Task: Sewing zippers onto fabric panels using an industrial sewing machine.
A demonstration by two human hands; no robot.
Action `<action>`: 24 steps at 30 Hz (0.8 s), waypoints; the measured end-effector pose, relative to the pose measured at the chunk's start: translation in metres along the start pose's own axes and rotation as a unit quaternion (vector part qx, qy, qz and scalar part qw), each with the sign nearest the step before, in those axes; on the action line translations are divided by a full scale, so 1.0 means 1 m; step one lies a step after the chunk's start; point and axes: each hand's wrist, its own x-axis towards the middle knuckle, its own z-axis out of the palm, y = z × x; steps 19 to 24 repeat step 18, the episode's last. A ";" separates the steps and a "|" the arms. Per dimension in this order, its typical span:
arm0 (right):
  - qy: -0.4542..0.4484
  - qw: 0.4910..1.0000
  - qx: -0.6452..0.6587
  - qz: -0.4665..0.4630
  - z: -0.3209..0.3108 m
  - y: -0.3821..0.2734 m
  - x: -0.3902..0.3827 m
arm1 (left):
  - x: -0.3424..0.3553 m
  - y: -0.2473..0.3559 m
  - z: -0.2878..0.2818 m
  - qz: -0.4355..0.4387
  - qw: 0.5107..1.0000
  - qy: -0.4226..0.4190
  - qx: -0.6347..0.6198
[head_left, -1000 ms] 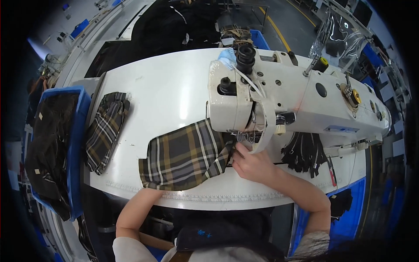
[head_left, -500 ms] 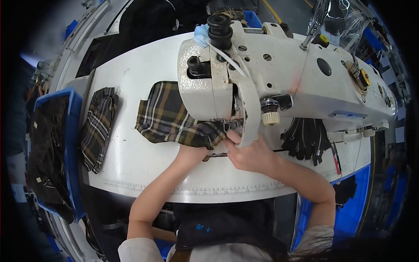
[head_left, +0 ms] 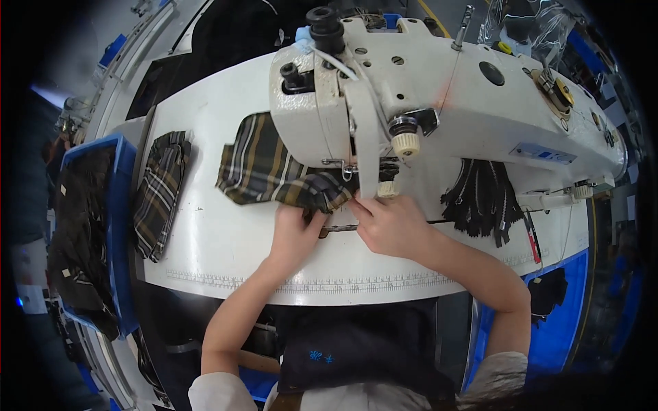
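A dark plaid fabric piece (head_left: 264,164) with tan and white stripes lies under the head of a white sewing machine (head_left: 418,89). My left hand (head_left: 296,229) grips its near edge, the fingers tucked partly under the cloth. Beside the presser foot (head_left: 349,168), my right hand (head_left: 391,222) pinches the right-hand corner of the same fabric, its fingertips close to the needle area. A dark narrow strip (head_left: 343,227) lies on the table between my hands, near a small round brownish piece (head_left: 323,233).
Another folded plaid piece (head_left: 162,195) lies to the left, beside a blue bin (head_left: 123,226) of dark garments. Several black zippers (head_left: 483,202) fan out at right, near a red-handled tool (head_left: 532,240). A ruler strip (head_left: 343,283) runs along the table's front edge.
The view has shifted, so the machine sits higher in it. My left hand has moved along the fabric's near edge, and its thumb now shows. My right hand keeps its pinch.
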 end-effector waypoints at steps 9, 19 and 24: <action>-0.052 0.998 0.005 -0.024 -0.002 0.002 -0.009 | 0.006 0.042 -0.022 0.286 0.862 -0.068 0.414; -0.020 0.997 -0.003 -0.072 0.020 0.002 -0.017 | 0.021 -0.007 -0.023 0.237 0.901 -0.190 0.309; -0.020 0.997 -0.003 -0.072 0.020 0.002 -0.017 | 0.021 -0.007 -0.023 0.237 0.901 -0.190 0.309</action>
